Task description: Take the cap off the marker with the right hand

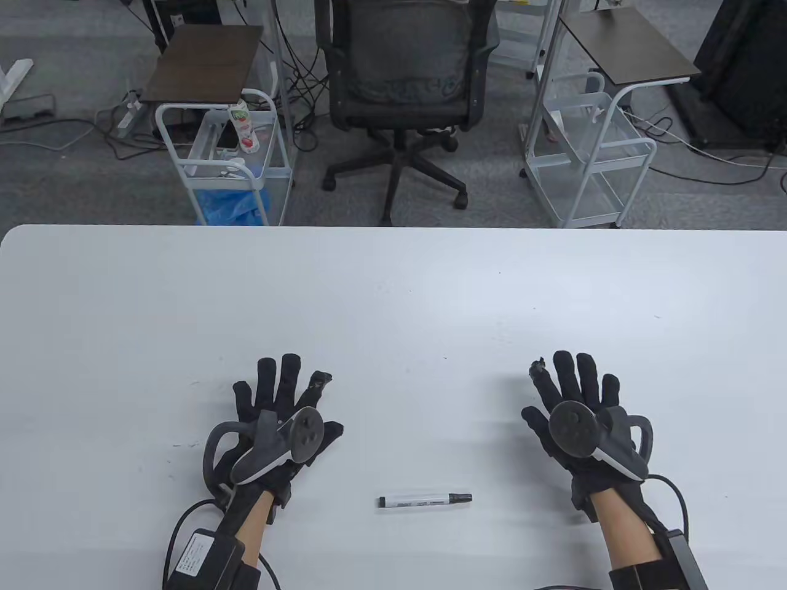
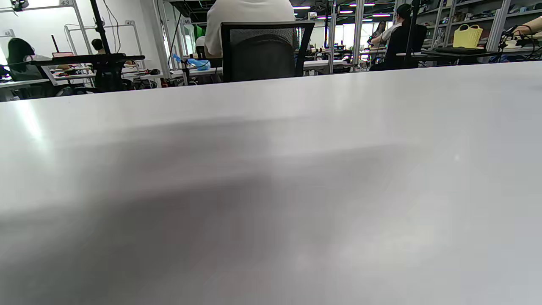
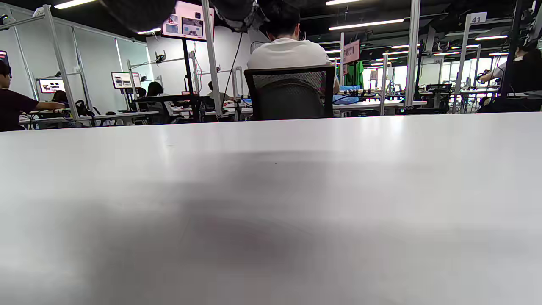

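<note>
A white marker (image 1: pixel 424 500) with black ends lies flat on the white table (image 1: pixel 393 295) near the front edge, lengthwise left to right, its black cap (image 1: pixel 460 498) at the right end. My left hand (image 1: pixel 284 399) lies open on the table, fingers spread, to the left of the marker and holds nothing. My right hand (image 1: pixel 572 393) lies open with fingers spread, to the right of the marker, and holds nothing. Both hands are apart from the marker. The wrist views show only bare tabletop; two dark fingertips (image 3: pixel 237 12) show at the top of the right wrist view.
Beyond the table's far edge stand a black office chair (image 1: pixel 406 80) and two white wire carts (image 1: pixel 227 160) (image 1: pixel 590 153). The table surface (image 2: pixel 271 178) stretches wide in front of both hands.
</note>
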Tool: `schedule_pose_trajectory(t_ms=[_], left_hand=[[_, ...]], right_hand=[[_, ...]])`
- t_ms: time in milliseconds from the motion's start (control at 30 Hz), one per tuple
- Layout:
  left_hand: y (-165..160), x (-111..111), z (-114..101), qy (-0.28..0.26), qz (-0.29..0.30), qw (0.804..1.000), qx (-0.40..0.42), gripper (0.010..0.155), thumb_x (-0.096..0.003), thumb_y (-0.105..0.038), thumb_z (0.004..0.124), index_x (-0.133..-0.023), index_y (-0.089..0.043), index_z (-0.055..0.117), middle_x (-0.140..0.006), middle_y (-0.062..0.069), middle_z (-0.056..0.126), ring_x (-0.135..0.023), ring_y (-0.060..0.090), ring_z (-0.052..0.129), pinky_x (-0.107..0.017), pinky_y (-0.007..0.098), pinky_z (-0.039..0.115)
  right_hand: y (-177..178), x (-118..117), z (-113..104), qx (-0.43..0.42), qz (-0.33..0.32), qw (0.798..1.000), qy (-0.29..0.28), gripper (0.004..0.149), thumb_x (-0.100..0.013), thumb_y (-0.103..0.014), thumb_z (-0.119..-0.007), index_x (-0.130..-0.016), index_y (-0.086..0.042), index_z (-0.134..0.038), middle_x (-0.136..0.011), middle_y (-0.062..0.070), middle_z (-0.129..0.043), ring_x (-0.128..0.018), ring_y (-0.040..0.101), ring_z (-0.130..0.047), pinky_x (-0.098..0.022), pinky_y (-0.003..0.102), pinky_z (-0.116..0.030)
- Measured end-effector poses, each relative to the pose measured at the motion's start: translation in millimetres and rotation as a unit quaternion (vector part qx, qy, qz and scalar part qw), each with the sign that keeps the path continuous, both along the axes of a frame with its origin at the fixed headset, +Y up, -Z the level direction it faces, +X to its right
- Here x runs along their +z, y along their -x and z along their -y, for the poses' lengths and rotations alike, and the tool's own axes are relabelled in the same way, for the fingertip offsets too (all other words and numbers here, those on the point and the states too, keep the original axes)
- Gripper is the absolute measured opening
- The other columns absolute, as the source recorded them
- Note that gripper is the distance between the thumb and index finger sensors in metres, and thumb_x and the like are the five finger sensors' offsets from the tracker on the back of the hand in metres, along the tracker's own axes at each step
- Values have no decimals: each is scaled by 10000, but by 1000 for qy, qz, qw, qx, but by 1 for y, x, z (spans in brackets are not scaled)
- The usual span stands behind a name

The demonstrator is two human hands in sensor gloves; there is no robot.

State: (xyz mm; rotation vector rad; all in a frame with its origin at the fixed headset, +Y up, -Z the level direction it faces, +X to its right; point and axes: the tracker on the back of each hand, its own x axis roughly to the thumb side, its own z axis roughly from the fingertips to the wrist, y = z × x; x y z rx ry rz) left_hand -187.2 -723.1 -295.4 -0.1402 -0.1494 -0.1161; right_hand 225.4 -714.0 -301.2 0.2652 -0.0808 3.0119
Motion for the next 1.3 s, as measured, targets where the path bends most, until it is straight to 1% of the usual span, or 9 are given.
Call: schedule_pose_trajectory(t_ms=[300, 333, 367, 667, 833, 867, 1033, 1133, 1300], left_hand=[[-1, 2, -5, -8, 1, 1000, 10, 868, -425, -767, 389, -1192, -428, 165, -1290, 34, 7, -1183, 400, 33, -852, 678, 169], [-1, 2, -5, -7, 2, 1000, 11, 869, -427, -766, 390, -1193, -425, 164, -1288, 67, 7, -1182, 401, 32, -852, 677, 166], [0, 2, -5, -6, 3, 1000, 13, 867, -425, -767, 390, -1191, -429, 165, -1289, 35, 4, -1182, 399, 30, -853, 676, 166], [-1, 0, -1, 3, 6, 1000, 11, 866, -426, -767, 391, -1189, -431, 158, -1290, 36, 6, -1185, 399, 37, -854, 677, 172], [-1, 0, -1, 5, 6, 1000, 15, 867, -426, -767, 393, -1190, -430, 161, -1289, 33, 4, -1184, 398, 34, -854, 675, 168], [-1, 0, -1, 5, 5, 1000, 15, 866, -428, -765, 394, -1191, -428, 163, -1287, 68, 6, -1183, 399, 33, -853, 676, 168], [0, -1, -2, 3, 3, 1000, 16, 864, -428, -764, 396, -1191, -428, 165, -1288, 34, 5, -1183, 398, 32, -853, 676, 165], [1, 0, -2, 3, 1, 1000, 14, 864, -430, -763, 395, -1192, -425, 169, -1288, 65, 8, -1182, 400, 34, -852, 677, 168], [0, -1, 0, 8, 5, 1000, 14, 867, -429, -764, 397, -1193, -424, 168, -1287, 67, 7, -1180, 401, 32, -852, 676, 168]], right_hand=[[4, 0, -4, -4, -10, 1000, -4, 720, -577, -523, -547, -1203, -219, -362, -1263, 222, -192, -1096, 482, -135, -732, 697, -151], [4, 0, -5, -5, -11, 1000, -3, 719, -577, -523, -547, -1202, -221, -359, -1263, 221, -193, -1096, 481, -134, -732, 697, -151], [3, 0, -4, -7, -12, 1000, -3, 719, -577, -523, -548, -1203, -221, -358, -1264, 221, -190, -1096, 481, -134, -731, 698, -150], [5, -3, 7, 0, -7, 1000, 25, 719, -581, -525, -546, -1203, -208, -376, -1263, 234, -219, -1097, 490, -162, -733, 702, -176], [5, -2, 6, -6, -7, 1000, 22, 716, -580, -522, -548, -1201, -207, -383, -1263, 235, -230, -1098, 490, -171, -734, 702, -183], [5, -2, 5, -6, -7, 1000, 22, 718, -580, -523, -547, -1202, -205, -382, -1262, 238, -229, -1098, 490, -172, -735, 702, -183], [7, 1, -3, -14, -16, 1000, 9, 717, -581, -524, -547, -1202, -205, -384, -1264, 238, -234, -1098, 490, -176, -735, 702, -186], [10, 3, -9, -24, -31, 999, -1, 720, -581, -523, -549, -1203, -198, -387, -1263, 241, -237, -1098, 492, -179, -735, 703, -189], [23, 17, -23, -19, -61, 998, -25, 734, -577, -544, -548, -1205, -200, -390, -1266, 245, -255, -1103, 496, -202, -738, 712, -214]])
